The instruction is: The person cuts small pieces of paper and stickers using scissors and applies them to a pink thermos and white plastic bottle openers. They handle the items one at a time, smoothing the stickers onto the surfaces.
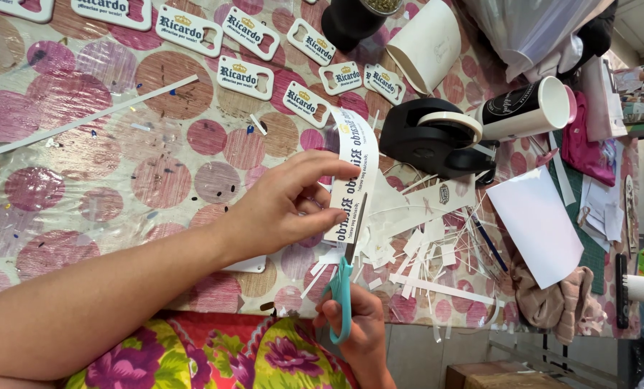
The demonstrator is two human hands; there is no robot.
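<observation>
My left hand (286, 205) reaches in from the lower left on a bare, outstretched forearm, fingers curved and pinched together at the tips, thumb beneath. My right hand (361, 320) comes up from below, curled closed, knuckles toward me; its fingers are mostly hidden, probably tucked tight.

One head-worn camera looks steeply down on a table (84, 158) from close range, the view turned sideways: the wearer's lap fills the bottom edge, the forearm enters from lower left, and the table's far clutter runs along the right edge. No second view.
</observation>
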